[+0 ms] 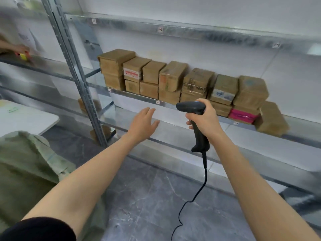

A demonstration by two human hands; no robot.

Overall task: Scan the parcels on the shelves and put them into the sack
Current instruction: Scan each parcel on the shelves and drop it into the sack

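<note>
Several brown cardboard parcels (170, 79) stand stacked in a row on the middle metal shelf (156, 102); one at the right carries a pink label (242, 116). My right hand (204, 119) grips a black corded barcode scanner (196, 119), its head pointing left, just in front of the shelf edge below the parcels. My left hand (143, 123) is held out flat and empty, fingers apart, below the shelf edge, touching nothing. A green woven sack (26, 171) sits on the floor at the lower left.
A steel shelf upright (76, 75) rises left of the parcels. Another person's hand (20, 49) reaches onto the neighbouring shelf at far left. A white table (26, 117) stands behind the sack. The scanner cable (199, 192) hangs toward the grey floor. Lower shelves run underneath.
</note>
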